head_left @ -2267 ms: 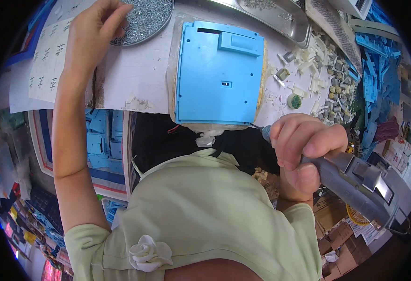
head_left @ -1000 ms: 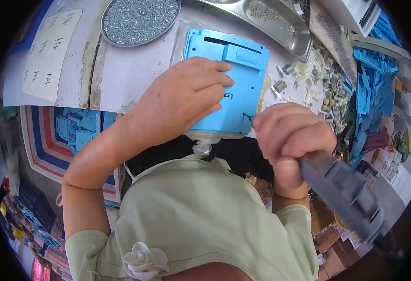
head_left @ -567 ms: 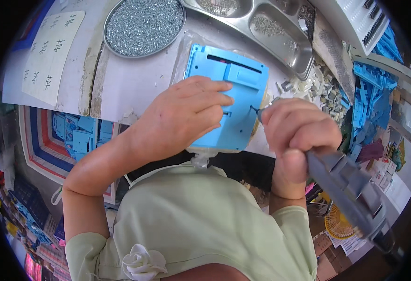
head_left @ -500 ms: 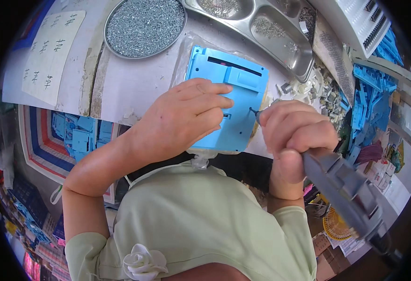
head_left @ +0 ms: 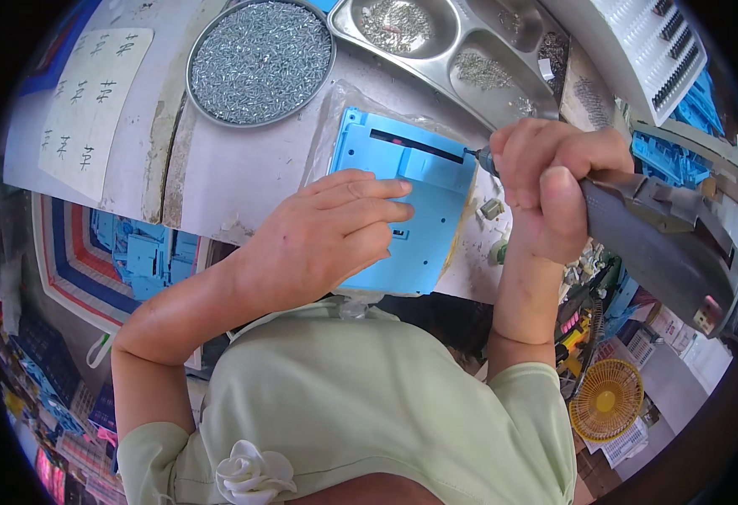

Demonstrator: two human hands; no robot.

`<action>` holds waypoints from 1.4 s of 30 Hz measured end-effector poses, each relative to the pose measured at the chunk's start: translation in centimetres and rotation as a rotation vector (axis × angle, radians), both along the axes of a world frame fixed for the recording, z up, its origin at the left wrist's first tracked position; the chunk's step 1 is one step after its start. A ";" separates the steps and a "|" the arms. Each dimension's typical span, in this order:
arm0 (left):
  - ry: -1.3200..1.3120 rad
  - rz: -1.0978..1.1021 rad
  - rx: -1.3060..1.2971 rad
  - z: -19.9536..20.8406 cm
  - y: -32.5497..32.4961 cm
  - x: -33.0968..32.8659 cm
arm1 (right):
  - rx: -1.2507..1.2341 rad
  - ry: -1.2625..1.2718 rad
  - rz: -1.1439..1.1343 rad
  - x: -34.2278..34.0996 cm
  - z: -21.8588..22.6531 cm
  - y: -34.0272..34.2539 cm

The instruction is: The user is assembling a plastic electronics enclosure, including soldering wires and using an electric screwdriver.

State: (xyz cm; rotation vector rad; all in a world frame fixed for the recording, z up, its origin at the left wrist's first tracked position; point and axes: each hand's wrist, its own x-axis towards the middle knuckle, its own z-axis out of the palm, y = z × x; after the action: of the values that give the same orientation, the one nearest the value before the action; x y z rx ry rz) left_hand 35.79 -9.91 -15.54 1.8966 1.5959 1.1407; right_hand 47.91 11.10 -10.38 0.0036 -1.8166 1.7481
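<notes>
A light blue plastic casing [head_left: 424,189] with a long dark slot lies on clear plastic wrap on the table in front of me. My left hand [head_left: 327,223] rests flat across its left half, fingers stretched out toward the middle. My right hand [head_left: 546,181] is wrapped round the front of a dark grey electric screwdriver [head_left: 655,240], which points left. The tool's tip is at the casing's upper right corner, by the end of the slot. Whether a screw sits under the tip is too small to tell.
A round metal dish [head_left: 261,63] full of small screws stands at the far left. Beyond the casing is a steel compartment tray [head_left: 436,63] with small parts. Loose bits lie right of the casing. A striped bag [head_left: 70,261] of blue parts and a yellow basket [head_left: 606,400] flank me.
My right hand has moved the screwdriver away from me, from the casing's right middle to its upper right corner. The casing has shifted slightly toward me under my left hand.
</notes>
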 end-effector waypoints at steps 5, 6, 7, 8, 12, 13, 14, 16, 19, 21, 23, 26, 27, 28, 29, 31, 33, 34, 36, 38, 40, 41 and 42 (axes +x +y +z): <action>-0.012 0.035 0.017 0.0 -0.1 0.4 | 0.018 0.000 0.083 0.0 0.3 1.0; -0.013 0.035 0.036 0.0 0.1 0.2 | 0.054 0.007 0.064 0.1 1.5 0.9; -0.032 0.037 0.063 -0.1 0.2 0.2 | 0.036 0.042 0.094 0.6 3.1 0.8; -0.042 0.061 0.087 -0.4 0.0 0.3 | 0.011 0.088 0.147 0.7 4.2 0.8; -0.065 0.158 0.177 -0.6 -0.6 1.0 | -0.272 0.186 0.354 2.2 5.2 -3.1; -0.062 0.167 0.194 -0.5 -0.6 1.0 | -0.307 0.194 0.367 2.1 5.1 -4.2; -0.062 0.179 0.210 -0.4 -0.8 1.0 | -0.304 0.187 0.344 2.0 5.0 -5.2; -0.069 0.197 0.240 -0.2 -1.0 1.2 | -0.269 0.157 0.343 1.8 4.9 -5.8; -0.086 0.216 0.282 0.0 -1.4 1.2 | -0.219 0.124 0.345 1.6 5.0 -6.3; -0.097 0.226 0.307 -0.1 -1.6 1.2 | -0.193 0.109 0.352 1.5 5.0 -6.5; -0.098 0.236 0.323 -0.1 -1.8 1.1 | -0.200 0.106 0.353 1.3 5.1 -6.8; -0.099 0.252 0.343 -0.1 -1.9 0.9 | -0.220 0.105 0.353 1.2 5.2 -7.1; -0.099 0.258 0.349 0.0 -2.0 0.8 | -0.225 0.105 0.355 1.1 5.3 -7.1; -0.101 0.262 0.354 -0.1 -2.0 0.7 | -0.227 0.104 0.359 1.0 5.3 -7.1; -0.103 0.265 0.359 0.0 -2.0 0.7 | -0.227 0.103 0.363 1.0 5.3 -7.1; -0.103 0.264 0.366 -0.1 -2.0 0.6 | -0.224 0.100 0.368 0.8 5.3 -7.0; -0.097 0.259 0.367 -0.1 -2.1 0.4 | -0.221 0.111 0.374 0.7 5.2 -7.0; -0.093 0.265 0.373 -0.1 -2.1 0.3 | -0.218 0.122 0.376 0.7 5.1 -7.0; -0.085 0.272 0.387 -0.1 -2.0 0.3 | -0.209 0.131 0.384 0.5 5.1 -7.0; -0.078 0.281 0.392 -0.2 -1.9 0.3 | -0.202 0.130 0.397 0.5 5.1 -6.7; -0.073 0.285 0.395 -0.2 -1.8 0.3 | -0.206 0.130 0.407 0.5 5.2 -6.5; -0.071 0.284 0.395 -0.2 -1.8 0.3 | -0.208 0.134 0.406 0.5 5.2 -6.5; -0.070 0.282 0.394 -0.2 -1.7 0.3 | -0.209 0.139 0.404 0.5 5.2 -6.5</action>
State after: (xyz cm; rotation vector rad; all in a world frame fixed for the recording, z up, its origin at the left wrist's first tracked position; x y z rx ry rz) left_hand 36.09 -11.64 -15.78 1.8693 1.7383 1.7305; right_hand 48.43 4.58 -5.20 0.4235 -1.6028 2.1497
